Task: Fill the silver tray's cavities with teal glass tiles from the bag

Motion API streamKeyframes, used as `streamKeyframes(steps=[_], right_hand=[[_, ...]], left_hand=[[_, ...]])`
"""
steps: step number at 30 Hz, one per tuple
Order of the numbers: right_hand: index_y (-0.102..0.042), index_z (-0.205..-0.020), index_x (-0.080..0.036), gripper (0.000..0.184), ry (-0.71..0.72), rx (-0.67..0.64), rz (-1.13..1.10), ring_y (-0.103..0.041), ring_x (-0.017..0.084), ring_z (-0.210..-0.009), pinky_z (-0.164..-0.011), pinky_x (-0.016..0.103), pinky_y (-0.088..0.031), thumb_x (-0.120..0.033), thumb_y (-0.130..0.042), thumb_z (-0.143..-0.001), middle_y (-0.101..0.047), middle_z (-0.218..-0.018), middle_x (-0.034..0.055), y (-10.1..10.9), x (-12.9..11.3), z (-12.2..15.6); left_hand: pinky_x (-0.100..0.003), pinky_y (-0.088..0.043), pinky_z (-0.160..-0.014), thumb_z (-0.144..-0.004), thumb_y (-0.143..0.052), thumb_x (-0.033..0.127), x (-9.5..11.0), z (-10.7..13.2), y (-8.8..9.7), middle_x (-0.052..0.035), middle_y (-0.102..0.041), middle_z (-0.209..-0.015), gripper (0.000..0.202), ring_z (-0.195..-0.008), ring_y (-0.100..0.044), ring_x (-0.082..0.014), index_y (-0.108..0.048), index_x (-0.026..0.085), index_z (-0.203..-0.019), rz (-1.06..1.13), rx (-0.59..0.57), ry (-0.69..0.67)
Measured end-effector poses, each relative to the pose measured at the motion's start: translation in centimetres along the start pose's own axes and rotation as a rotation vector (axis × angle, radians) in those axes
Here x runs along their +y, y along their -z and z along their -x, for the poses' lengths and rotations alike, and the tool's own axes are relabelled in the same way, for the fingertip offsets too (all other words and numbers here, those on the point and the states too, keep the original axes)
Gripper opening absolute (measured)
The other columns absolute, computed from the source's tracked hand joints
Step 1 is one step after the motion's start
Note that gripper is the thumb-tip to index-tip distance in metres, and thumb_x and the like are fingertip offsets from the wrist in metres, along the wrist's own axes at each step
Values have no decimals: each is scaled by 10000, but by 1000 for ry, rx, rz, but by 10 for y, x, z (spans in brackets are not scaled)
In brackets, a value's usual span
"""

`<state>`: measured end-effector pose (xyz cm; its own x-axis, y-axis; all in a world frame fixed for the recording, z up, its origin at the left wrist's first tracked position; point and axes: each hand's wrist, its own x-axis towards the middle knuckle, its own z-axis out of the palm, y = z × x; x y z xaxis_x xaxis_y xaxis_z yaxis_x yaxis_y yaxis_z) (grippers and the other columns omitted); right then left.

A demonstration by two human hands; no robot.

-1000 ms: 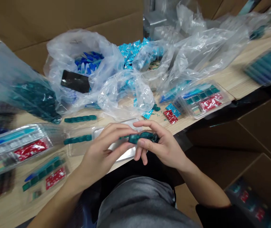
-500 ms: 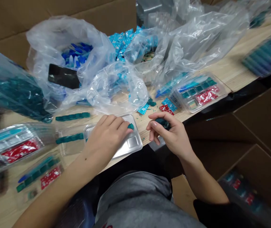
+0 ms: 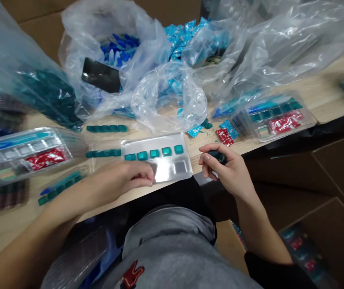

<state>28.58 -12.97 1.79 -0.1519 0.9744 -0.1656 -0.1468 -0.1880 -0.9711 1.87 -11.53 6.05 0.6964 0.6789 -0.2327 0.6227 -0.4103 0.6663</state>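
Observation:
A clear plastic tray (image 3: 176,139) lies at the table's front edge, with a row of several teal square pieces (image 3: 154,153) across it. My left hand (image 3: 137,174) is over the tray's lower left side, its fingers curled in; whatever they may hold is hidden. My right hand (image 3: 224,164), just right of the tray, has its fingers curled round a small, dark, rounded object (image 3: 218,156) whose kind I cannot make out. Left of the tray lie two teal strips of joined squares, one strip (image 3: 107,128) on the wood and another (image 3: 104,153) in a clear tray partly hidden behind my left arm.
Filled clear packs (image 3: 286,120) stand stacked at right, and more packs (image 3: 47,156) at left. Plastic bags line the back, one bag (image 3: 78,24) with blue items and a phone (image 3: 101,75) on it. Small red packet (image 3: 224,137) nearby. Cardboard box (image 3: 325,224) below right.
My left hand has drawn back leftward and down, uncovering the row of teal pieces in the tray. My right hand keeps hold of the dark object. The camera view has shifted.

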Motion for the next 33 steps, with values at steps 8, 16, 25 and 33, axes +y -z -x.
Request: streamKeyframes(steps=[8,16,25,33], right_hand=[[-639,-954,-165,191,53,-57,193,-548,50,-465,-406,173,-365,-327,-671,-857,-617,-683,-35,-5,-2,11],[-590,-938,-192,215,79,-24,385,-500,57,-452,-473,202,-421,-306,-712,-803,-545,-663,-71,-12,13,21],[-592,-1029,-207,262,220,69,379,-519,78,-537,-577,226,-456,-292,-714,-814,-596,-731,-50,-22,13,26],[-708,-995,-188,177,246,46,520,-619,124,-640,-629,250,-507,-270,-658,-847,-688,-812,17,-18,19,25]], left_hand=[[-181,-369,-506,-914,-463,299,-5,-5,8,52,-623,-648,225,-555,-556,-100,-638,243,-783,-13,-150,72],[-277,-416,-616,-945,-356,212,18,-2,-27,-41,-626,-775,279,-680,-559,-165,-580,190,-779,-434,215,-65],[-217,-427,-600,-993,-409,261,20,10,-5,19,-559,-757,204,-645,-537,-107,-555,206,-861,-160,279,-154],[-258,-515,-823,-978,-406,164,26,39,1,-28,-643,-1021,109,-973,-631,-127,-499,219,-986,-197,581,-87]])
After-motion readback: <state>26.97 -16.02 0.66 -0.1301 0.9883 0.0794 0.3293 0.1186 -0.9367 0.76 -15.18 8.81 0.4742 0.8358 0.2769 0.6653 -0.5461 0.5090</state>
